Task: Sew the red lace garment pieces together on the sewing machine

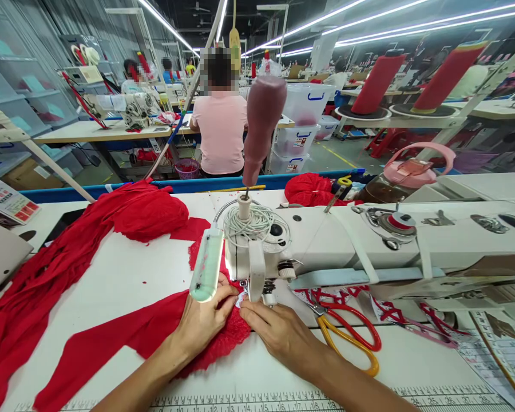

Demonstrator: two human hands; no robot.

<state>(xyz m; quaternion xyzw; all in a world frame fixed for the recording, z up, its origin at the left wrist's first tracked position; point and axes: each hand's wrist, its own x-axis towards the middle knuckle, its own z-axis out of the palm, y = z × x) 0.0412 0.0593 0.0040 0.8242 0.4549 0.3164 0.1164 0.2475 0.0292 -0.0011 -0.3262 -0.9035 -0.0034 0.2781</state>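
Red lace-edged fabric (236, 335) lies under the head of a white sewing machine (326, 240). My left hand (206, 317) rests on it with bent fingers, thumb and forefinger closed close to the needle area. From the other side my right hand (274, 329) pinches the fabric's edge, where a small white piece (241, 297) shows between the two hands. A lit greenish lamp (208, 266) hangs over my left fingers and partly hides them. Scissors with red and orange handles (347, 332) lie to the right of my right hand.
Long red fabric (68, 269) spreads over the table's left. A printed ruler (240, 403) runs along the front edge. Pink-handled snips (433, 335) lie at right. A pink-lidded bottle (418, 171) and red thread cones (377, 83) stand behind. A person in pink (221, 131) sits ahead.
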